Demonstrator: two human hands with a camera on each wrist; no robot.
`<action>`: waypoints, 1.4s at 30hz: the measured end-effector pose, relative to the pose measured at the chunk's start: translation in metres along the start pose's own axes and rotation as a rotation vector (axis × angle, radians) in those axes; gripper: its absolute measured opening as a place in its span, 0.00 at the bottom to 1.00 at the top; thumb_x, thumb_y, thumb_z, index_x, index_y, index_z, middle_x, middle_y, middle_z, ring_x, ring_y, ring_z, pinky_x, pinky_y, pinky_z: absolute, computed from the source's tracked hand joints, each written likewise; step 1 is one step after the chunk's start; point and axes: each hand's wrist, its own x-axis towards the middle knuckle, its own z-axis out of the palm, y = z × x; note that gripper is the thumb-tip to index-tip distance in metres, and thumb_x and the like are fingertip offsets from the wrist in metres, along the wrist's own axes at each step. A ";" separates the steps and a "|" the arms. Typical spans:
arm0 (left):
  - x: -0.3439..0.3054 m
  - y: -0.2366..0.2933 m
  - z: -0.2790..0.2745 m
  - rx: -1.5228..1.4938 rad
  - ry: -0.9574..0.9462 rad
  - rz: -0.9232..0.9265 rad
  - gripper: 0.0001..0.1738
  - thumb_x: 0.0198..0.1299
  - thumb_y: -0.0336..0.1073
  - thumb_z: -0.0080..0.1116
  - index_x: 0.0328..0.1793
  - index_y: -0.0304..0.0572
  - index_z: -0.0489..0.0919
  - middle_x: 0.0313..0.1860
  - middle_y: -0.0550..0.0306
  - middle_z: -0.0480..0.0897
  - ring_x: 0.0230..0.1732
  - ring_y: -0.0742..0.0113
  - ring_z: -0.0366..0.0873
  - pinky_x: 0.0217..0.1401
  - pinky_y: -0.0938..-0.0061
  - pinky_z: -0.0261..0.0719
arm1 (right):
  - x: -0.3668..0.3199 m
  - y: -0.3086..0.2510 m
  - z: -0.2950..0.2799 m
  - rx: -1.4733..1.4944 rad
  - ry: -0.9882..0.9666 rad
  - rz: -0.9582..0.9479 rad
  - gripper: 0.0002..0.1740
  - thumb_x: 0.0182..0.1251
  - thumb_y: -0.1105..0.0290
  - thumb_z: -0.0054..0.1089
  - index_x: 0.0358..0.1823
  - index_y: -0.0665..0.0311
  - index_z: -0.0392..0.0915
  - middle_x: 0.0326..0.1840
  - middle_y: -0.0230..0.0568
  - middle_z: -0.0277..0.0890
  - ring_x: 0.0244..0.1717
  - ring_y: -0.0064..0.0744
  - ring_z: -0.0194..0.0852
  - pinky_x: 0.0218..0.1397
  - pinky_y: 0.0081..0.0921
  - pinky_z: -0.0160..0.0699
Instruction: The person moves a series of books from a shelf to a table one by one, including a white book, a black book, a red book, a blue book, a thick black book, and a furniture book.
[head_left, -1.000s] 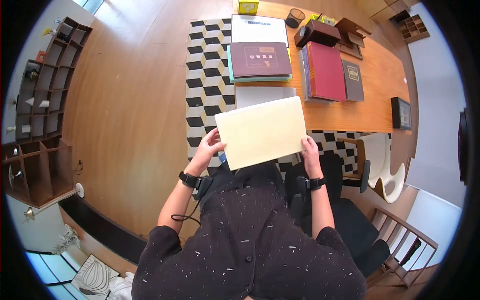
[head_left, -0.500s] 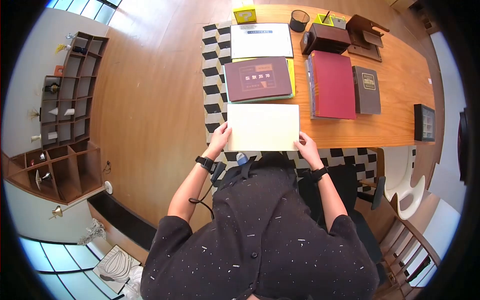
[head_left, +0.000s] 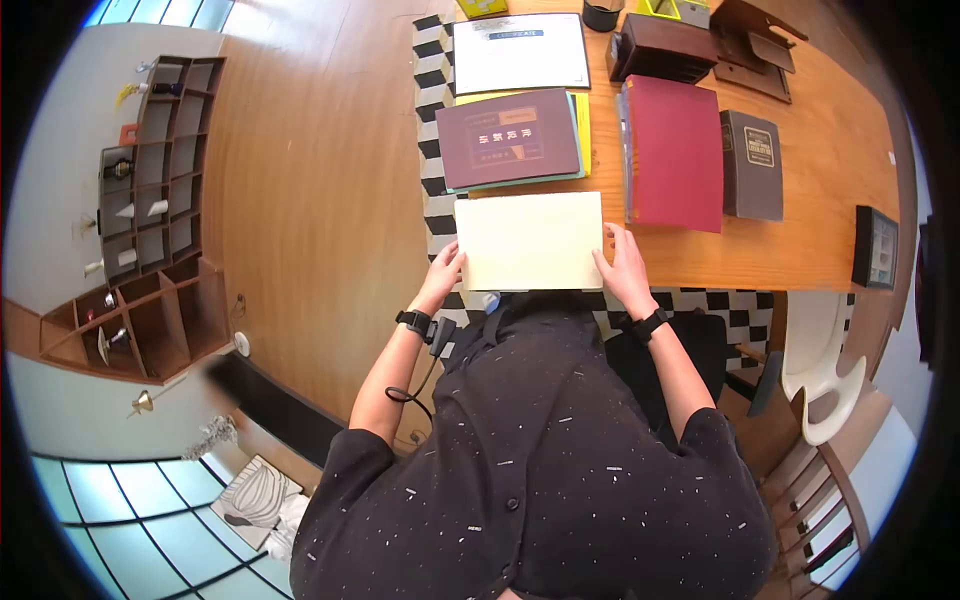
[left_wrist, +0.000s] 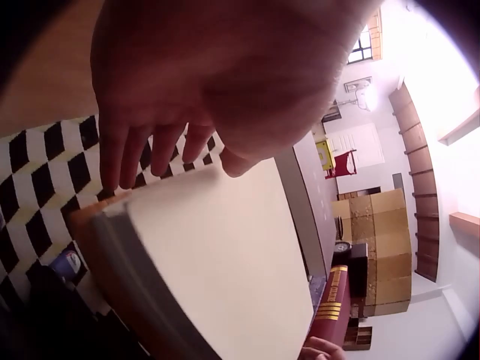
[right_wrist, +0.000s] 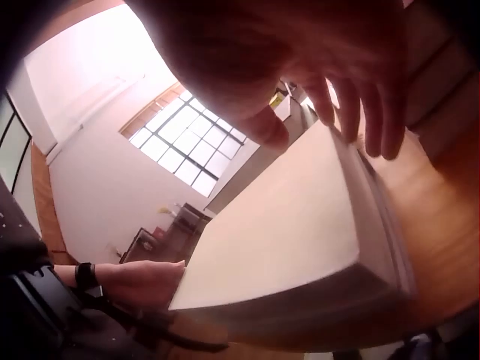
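A plain cream-covered book [head_left: 530, 242], or a book-like stack, lies at the table's near edge. Its thick side and the darker layers under it show in the right wrist view. My left hand [head_left: 441, 276] is at its left edge, the thumb right at the cover's rim and the straight fingers [left_wrist: 135, 154] beside it. On the opposite edge is my right hand [head_left: 624, 268], fingers extended and spread along the side, thumb lifted over the cover. Just beyond lies a maroon folder [head_left: 510, 138] with pale lettering, on teal and yellow ones.
A framed certificate [head_left: 520, 62] lies farther back. To the right are a thick red book [head_left: 675, 150], a grey-brown book [head_left: 752, 165] and a dark wooden box [head_left: 662, 48]. A small black case [head_left: 876, 248] stands near the table's right end. A white chair [head_left: 822, 375] is at the right.
The cream book, gripped at both sides and tilted a second ago, has come down level at the table's near edge. Both hands have loosened at its sides. The head view has shifted too.
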 end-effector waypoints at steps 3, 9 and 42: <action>-0.015 -0.028 -0.022 0.031 -0.005 -0.014 0.27 0.65 0.46 0.44 0.68 0.45 0.58 0.58 0.55 0.71 0.50 0.68 0.72 0.51 0.72 0.71 | 0.010 -0.019 -0.003 -0.107 0.088 -0.186 0.21 0.57 0.68 0.56 0.50 0.65 0.66 0.45 0.49 0.68 0.47 0.47 0.67 0.51 0.37 0.68; -0.086 -0.175 -0.084 0.239 0.210 -0.043 0.25 0.63 0.46 0.49 0.63 0.41 0.66 0.49 0.52 0.77 0.44 0.69 0.75 0.44 0.75 0.73 | 0.024 -0.065 0.020 0.018 -0.162 -0.298 0.09 0.57 0.70 0.55 0.38 0.64 0.72 0.32 0.40 0.73 0.38 0.40 0.72 0.41 0.32 0.71; -0.327 -0.564 0.268 -0.989 0.982 -0.688 0.20 0.58 0.42 0.51 0.52 0.38 0.74 0.50 0.48 0.78 0.53 0.53 0.74 0.56 0.65 0.70 | -0.061 -0.078 0.344 -0.938 -1.305 0.220 0.20 0.62 0.51 0.49 0.46 0.59 0.68 0.34 0.38 0.75 0.24 0.34 0.75 0.23 0.31 0.77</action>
